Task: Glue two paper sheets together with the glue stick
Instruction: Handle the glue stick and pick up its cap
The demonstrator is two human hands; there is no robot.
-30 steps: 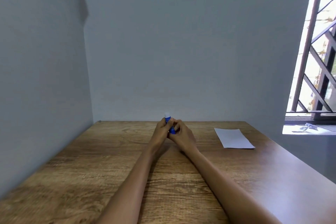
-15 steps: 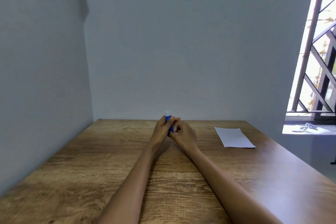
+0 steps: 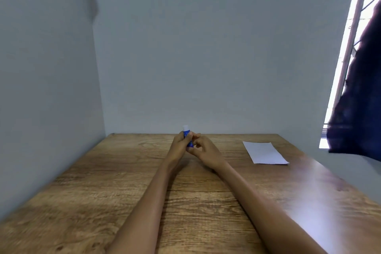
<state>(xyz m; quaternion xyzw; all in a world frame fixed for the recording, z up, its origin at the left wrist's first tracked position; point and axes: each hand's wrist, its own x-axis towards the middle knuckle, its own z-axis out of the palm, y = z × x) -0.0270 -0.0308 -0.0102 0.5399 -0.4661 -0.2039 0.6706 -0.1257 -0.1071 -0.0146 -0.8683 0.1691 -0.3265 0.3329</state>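
Observation:
A blue glue stick [image 3: 188, 136] with a white tip stands nearly upright between both hands, at the far middle of the wooden table [image 3: 103, 192]. My left hand [image 3: 179, 146] wraps its upper body. My right hand [image 3: 206, 151] pinches its lower end from the right. White paper [image 3: 265, 152] lies flat on the table to the right of my hands, apart from them. I cannot tell whether it is one sheet or two stacked.
Grey walls [image 3: 185, 57] close the table at the back and left. A window with bars [image 3: 354, 27] is at the right, partly covered by a dark blue curtain [image 3: 360, 109] that hangs past the table's right edge.
My hands stay on the glue stick in almost the same spot. The dark curtain has swung into view over the window at the right.

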